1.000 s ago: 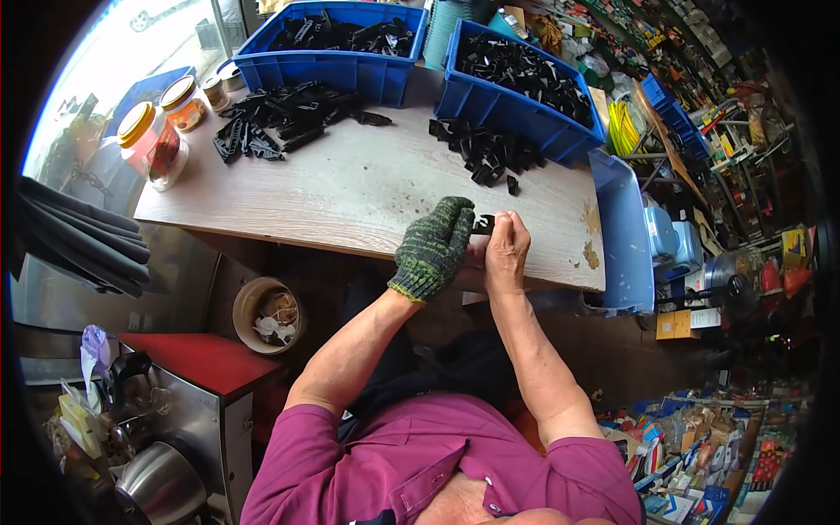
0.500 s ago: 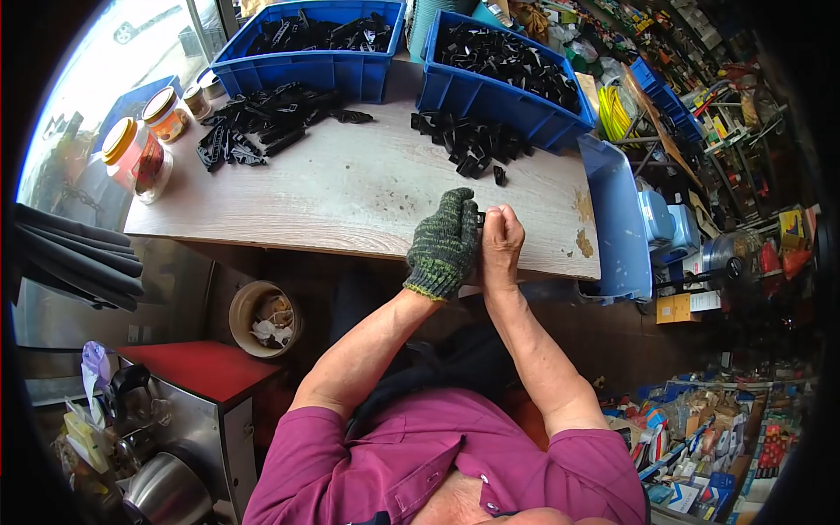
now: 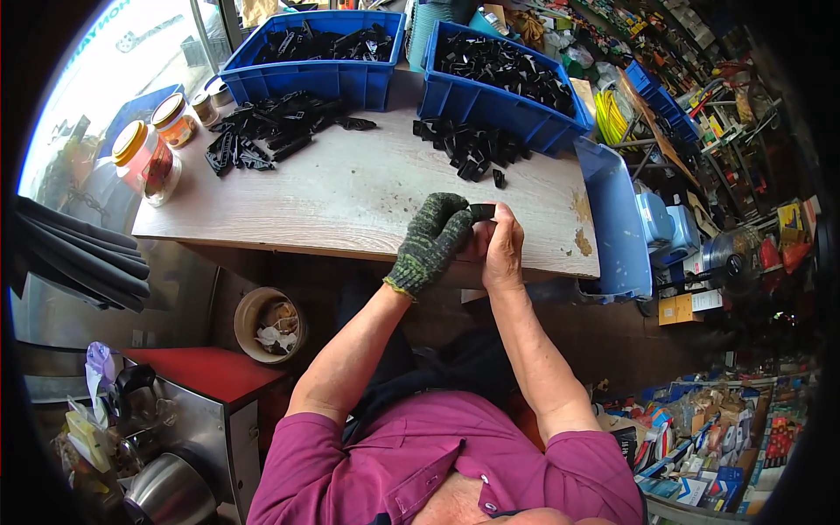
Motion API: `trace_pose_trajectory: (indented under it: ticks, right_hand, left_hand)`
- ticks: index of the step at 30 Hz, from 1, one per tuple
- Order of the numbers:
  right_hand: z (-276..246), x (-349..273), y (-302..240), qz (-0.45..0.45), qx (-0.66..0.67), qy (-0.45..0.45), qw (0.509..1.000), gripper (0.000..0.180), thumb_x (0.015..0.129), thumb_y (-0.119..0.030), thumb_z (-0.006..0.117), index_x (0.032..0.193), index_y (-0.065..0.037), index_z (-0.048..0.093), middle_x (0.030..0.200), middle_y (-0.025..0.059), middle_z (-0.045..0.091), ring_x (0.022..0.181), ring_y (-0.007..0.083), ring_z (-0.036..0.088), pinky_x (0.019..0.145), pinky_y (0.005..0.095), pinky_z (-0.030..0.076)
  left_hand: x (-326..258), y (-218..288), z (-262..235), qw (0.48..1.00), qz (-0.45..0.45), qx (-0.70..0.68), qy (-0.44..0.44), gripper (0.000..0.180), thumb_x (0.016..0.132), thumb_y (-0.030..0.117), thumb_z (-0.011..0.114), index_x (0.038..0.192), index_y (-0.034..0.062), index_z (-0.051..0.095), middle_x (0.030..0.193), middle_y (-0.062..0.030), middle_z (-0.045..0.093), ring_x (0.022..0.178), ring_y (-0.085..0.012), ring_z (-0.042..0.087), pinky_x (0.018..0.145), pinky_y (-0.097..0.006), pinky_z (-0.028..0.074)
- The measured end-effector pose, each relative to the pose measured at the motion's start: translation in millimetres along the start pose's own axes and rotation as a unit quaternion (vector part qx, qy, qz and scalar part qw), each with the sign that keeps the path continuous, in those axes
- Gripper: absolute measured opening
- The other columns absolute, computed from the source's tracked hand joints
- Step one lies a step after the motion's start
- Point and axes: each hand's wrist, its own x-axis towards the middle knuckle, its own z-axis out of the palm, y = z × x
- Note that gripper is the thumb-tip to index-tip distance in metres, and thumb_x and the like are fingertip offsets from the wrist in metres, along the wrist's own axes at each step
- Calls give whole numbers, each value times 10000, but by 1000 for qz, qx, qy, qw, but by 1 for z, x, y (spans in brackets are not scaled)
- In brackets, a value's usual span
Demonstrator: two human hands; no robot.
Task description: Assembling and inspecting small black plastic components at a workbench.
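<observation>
My left hand (image 3: pixel 430 242), in a dark green knitted glove, is closed on one end of a small black plastic part (image 3: pixel 481 212) above the table's near edge. My bare right hand (image 3: pixel 502 249) pinches the other end of it. The fingers hide most of the part, so its full shape does not show. Farther back on the table lies a heap of short black plastic pieces (image 3: pixel 468 147), with one piece (image 3: pixel 499 178) a little apart. To the left is a heap of long black plastic strips (image 3: pixel 271 131).
Two blue crates (image 3: pixel 311 81) (image 3: pixel 503 92) full of black parts stand along the table's (image 3: pixel 315 206) far side. Lidded jars (image 3: pixel 147 164) stand at its left end. A light blue plastic bin (image 3: pixel 617 223) adjoins the right end. A waste bucket (image 3: pixel 245 325) sits on the floor.
My hands have drawn slightly apart, the left shifting left and turning. The black part between them now shows more. The whole view has shifted a little.
</observation>
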Motion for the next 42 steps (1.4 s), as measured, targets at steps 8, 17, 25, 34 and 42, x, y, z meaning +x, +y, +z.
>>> trace_pose_trajectory:
  ticks: [8,17,25,34,42]
  right_hand:
    - [0,-3,-3,-39,-21,-60,997,328,964,-364,521,770,-100,519,535,-9,427,463,90,379,481,253,336]
    - [0,-3,3,-19,6,-12,1000,367,977,-331,589,685,-134,483,522,-59,381,443,54,336,434,236,308]
    - [-10,4,4,-12,59,9,998,360,963,-295,602,660,-141,482,511,-54,390,423,56,336,412,243,314]
    - [-85,55,-63,93,175,244,949,418,936,-441,531,815,-42,494,448,41,335,398,213,456,512,521,579]
    - [-97,45,-42,109,86,251,958,327,844,-342,661,979,-55,583,513,35,380,483,215,534,518,486,594]
  left_hand:
    - [4,12,-10,984,-137,-102,-58,261,979,240,627,1158,53,589,833,-46,640,713,-119,611,588,-267,502]
    - [4,11,-7,988,-128,-51,-70,271,985,239,623,1179,53,591,841,-42,646,726,-107,614,596,-262,509]
    - [2,6,1,990,-106,-16,-87,292,981,195,614,1241,67,583,909,-9,653,757,-85,598,620,-243,497]
    - [-4,10,7,991,-118,-47,-49,293,979,162,632,1255,65,606,952,-18,673,773,-87,624,649,-242,506]
    - [-7,3,10,993,-101,-30,-45,264,978,151,626,1230,70,627,920,-3,664,760,-67,596,656,-229,499]
